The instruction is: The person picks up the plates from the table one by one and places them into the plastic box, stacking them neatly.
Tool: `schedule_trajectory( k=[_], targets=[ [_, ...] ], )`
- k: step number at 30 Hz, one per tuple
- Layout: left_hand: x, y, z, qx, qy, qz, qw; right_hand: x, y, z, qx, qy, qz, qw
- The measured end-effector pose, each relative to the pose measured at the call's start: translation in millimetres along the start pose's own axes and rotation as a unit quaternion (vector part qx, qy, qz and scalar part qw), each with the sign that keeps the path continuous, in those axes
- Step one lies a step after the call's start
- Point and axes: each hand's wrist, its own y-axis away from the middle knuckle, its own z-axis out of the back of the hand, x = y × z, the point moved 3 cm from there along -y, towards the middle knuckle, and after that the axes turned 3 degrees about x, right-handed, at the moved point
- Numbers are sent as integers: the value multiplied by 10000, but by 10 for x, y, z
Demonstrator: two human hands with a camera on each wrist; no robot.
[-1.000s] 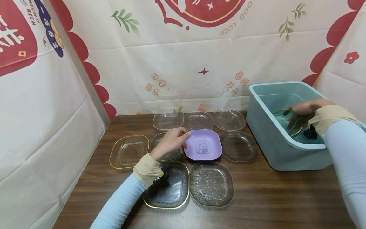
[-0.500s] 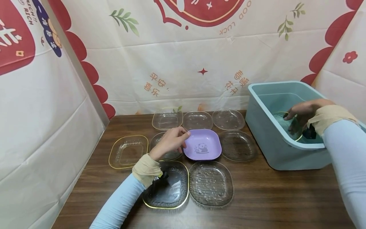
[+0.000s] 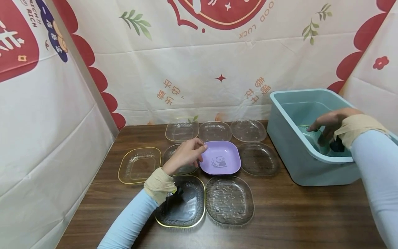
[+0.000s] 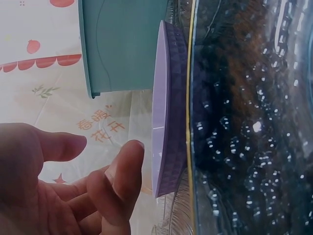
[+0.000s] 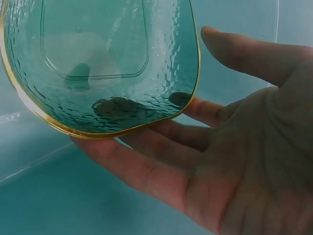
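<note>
Gold-rimmed plate (image 5: 102, 51) in bin (image 3: 295, 159) on brown table (image 3: 289, 211), printed cloth (image 3: 196, 62) behind, right hand (image 5: 220, 159) outspread, left hand (image 3: 185, 155) loose.

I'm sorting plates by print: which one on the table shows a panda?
The purple plate, near the left hand; no other there is purple.

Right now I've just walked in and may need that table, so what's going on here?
A person's right hand is inside the blue-green tub, its fingers extended behind the edge of a gold-rimmed clear plate, the thumb apart from it. The left hand is at the side of a purple plate; whether it touches is hard to tell. Around the purple plate, other clear plates are laid out on the wooden table.
</note>
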Motion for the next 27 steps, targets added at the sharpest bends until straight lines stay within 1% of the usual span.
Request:
schedule_trajectory(
  k=[9, 13, 17, 23, 27],
  targets=[
    [10, 9, -1, -42, 25, -45, 10000, 51, 31, -22, -1, 192, 40, 9998],
    [24, 4, -13, -11, -2, -49, 10000, 40, 5, -22, -44, 117, 54, 9999],
    [34, 3, -24, 11, -2, -46, 10000, 23, -35, -18, 5, 58, 54, 10000],
    [39, 12, -21, 2, 8, -32, 10000, 29, -35, -11, -41, 71, 50, 10000],
    [48, -2, -19, 9, -11, -77, 10000, 30, -46, -2, 46, -2, 38, 10000]
  ],
)
